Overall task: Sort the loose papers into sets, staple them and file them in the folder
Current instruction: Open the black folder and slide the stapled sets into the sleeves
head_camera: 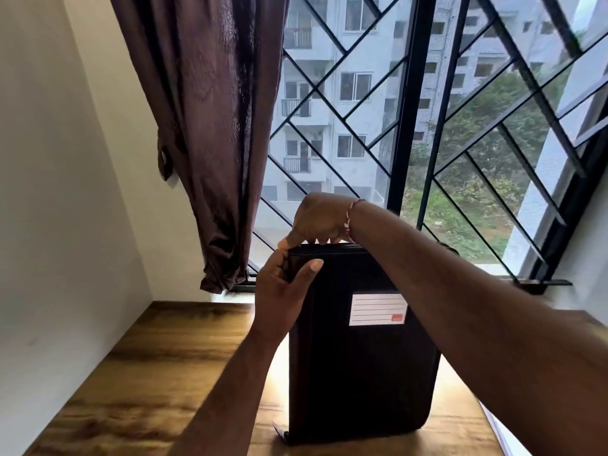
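Starting at the far left, we have a plain white wall (49,192), and next to it a dark brown curtain (210,126) hanging bunched, its bottom end just above the back edge of the wooden desk (148,373).

Now the action. The left hand (283,291) comes up from below and grips the top left corner of the black zip folder (358,373), thumb laid across the front face, fingers wrapped round the side. Just above it, the right hand (319,222) reaches over from the right, its fingers curled down onto the folder's top edge and pinching it. Whether they have the zip pull we cannot tell. A red-and-white thread band (352,218) sits on that wrist.

The folder itself stands upright on the desk, bottom edge on the wood, front face towards us, and it looks zipped closed. A white lined label (378,309) with a small red patch sits on the upper part of the front.

Behind it all is the window grille (408,126), black bars crossing on the diagonal. A pale apartment block (329,93) shows through it, with green trees (487,126) further right.

Down in the bottom right corner, the edge of a white sheet (503,436) lies on the desk — only a sliver shows.
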